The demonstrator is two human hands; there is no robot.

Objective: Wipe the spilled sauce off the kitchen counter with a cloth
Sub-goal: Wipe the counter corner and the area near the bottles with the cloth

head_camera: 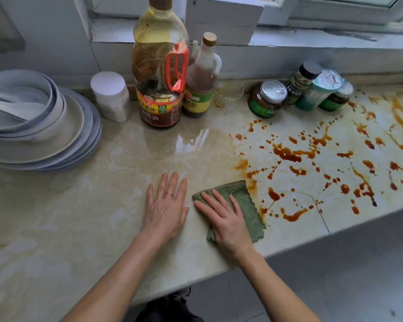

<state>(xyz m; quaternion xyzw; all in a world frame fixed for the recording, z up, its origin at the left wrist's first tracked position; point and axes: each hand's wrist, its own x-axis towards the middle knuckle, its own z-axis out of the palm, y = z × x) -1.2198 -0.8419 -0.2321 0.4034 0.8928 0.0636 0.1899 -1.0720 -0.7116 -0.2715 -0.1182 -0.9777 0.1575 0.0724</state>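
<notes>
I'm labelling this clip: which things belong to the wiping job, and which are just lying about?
Job: green cloth, right hand pressing it, sauce spill, counter.
Lying about: soy-sauce bottle, vinegar bottle, stacked plates, sauce jar, white canister.

Soft daylight, wide-angle view bent at the edges.
Light comes from the window at the back and leaves a pale glare streak on the glossy worktop below the oil bottle. Shadows are faint, and the plates at left look soft and curved.
</notes>
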